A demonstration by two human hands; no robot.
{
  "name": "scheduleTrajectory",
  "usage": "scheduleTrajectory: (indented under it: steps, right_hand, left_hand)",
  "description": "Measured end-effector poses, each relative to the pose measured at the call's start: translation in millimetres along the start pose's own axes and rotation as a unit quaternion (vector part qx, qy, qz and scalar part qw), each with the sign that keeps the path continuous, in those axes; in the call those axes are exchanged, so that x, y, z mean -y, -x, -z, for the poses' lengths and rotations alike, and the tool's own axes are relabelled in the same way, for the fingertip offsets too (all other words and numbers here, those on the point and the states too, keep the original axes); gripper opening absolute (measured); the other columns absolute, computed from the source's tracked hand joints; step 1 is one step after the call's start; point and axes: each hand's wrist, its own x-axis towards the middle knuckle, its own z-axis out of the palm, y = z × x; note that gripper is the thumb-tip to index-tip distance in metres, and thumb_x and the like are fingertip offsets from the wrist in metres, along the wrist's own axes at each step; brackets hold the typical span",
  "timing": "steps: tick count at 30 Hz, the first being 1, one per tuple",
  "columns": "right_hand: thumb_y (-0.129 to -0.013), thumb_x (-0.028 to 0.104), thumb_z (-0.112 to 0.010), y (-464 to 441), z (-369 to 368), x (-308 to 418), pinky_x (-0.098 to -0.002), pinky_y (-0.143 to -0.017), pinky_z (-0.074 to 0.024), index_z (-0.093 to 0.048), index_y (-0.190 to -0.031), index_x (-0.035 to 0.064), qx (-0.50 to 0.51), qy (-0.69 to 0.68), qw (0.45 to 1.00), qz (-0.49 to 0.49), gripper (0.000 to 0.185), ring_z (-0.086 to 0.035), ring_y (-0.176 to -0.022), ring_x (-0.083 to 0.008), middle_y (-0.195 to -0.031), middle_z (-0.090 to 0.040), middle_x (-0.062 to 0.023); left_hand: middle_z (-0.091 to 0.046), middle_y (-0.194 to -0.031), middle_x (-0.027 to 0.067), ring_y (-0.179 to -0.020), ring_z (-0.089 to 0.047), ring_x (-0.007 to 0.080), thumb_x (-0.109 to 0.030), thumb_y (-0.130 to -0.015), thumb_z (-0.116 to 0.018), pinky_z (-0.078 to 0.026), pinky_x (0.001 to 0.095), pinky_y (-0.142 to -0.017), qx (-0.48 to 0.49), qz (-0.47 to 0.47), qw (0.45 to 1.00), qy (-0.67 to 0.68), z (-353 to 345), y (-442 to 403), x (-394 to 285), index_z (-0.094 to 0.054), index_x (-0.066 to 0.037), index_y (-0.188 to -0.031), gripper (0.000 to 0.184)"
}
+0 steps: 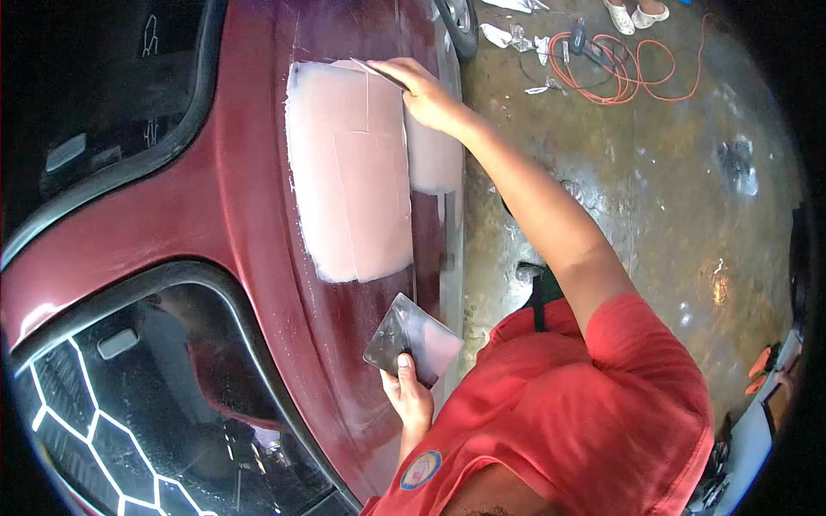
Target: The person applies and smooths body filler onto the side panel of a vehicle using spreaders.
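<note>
A dark red car panel (pixel 258 172) carries a large patch of pale pink filler (pixel 357 189), with a smaller greyish-pink patch (pixel 433 155) beside it. At the upper edge of the large patch, my right hand (pixel 426 96) grips a thin flat spreader (pixel 379 74), whose edge lies against the filler. Lower down, my left hand (pixel 409 393) holds a dark square board (pixel 403 331) with its thumb on top. Pink paste (pixel 434 344) covers the board's right part. Part of the left hand is hidden under the board.
Car windows (pixel 172 378) line the left side, and a wheel (pixel 460 26) is at the top. On the wet-looking floor (pixel 637 181) lie a coiled orange hose or cord (pixel 637 82), a tool (pixel 578 36) and white scraps (pixel 497 35). Another person's feet in pale clogs (pixel 621 17) stand at the top right.
</note>
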Motion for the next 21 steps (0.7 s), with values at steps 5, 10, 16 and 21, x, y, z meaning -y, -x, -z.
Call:
scheduleTrajectory:
  steps: [5, 10, 16, 21]
  right_hand:
    - [-0.083, -0.014, -0.043, 6, -5, 7, -0.0368, -0.103, -0.0443, -0.052, -0.140, 0.0169, 0.004, 0.032, 0.999, -0.006, 0.065, -0.054, -0.121, -0.0316, -0.131, -0.053, -0.0123]
    - [-0.073, -0.020, -0.046, 82, -36, 53, -0.0397, -0.113, -0.0369, -0.047, -0.145, 0.0174, 0.042, 0.043, 0.997, -0.049, 0.081, -0.045, -0.131, -0.0366, -0.139, -0.046, -0.0171]
    - [-0.074, -0.012, -0.052, 220, -94, 137, -0.0498, -0.111, -0.0369, -0.047, -0.145, 0.0166, 0.036, 0.048, 0.996, -0.067, 0.076, -0.044, -0.129, -0.0426, -0.138, -0.043, -0.0217]
    - [-0.080, -0.009, -0.052, 281, -93, 167, -0.0488, -0.109, -0.0391, -0.048, -0.144, 0.0181, 0.151, 0.033, 0.985, -0.079, 0.070, -0.046, -0.127, -0.0419, -0.138, -0.043, -0.0207]
  left_hand:
    - [-0.061, -0.120, 0.0090, -0.103, -0.059, 0.0198, -0.022, -0.098, -0.062, -0.049, 0.0358, -0.092, 0.000, 0.022, 1.000, 0.016, 11, -2, 8, -0.050, -0.002, -0.131, 0.040]
    - [-0.061, -0.121, 0.0102, -0.106, -0.060, 0.0220, -0.021, -0.097, -0.063, -0.050, 0.0385, -0.094, 0.011, 0.028, 0.998, 0.055, 25, 3, 16, -0.050, -0.003, -0.132, 0.041]
    - [-0.058, -0.123, 0.0085, -0.108, -0.056, 0.0194, -0.023, -0.098, -0.063, -0.042, 0.0359, -0.100, -0.011, -0.004, 0.995, 0.097, 54, 24, 15, -0.050, 0.000, -0.130, 0.041]
    - [-0.056, -0.125, 0.0095, -0.111, -0.056, 0.0216, -0.022, -0.097, -0.062, -0.046, 0.0395, -0.098, -0.046, 0.003, 0.996, 0.074, 59, 25, 16, -0.048, -0.003, -0.134, 0.044]
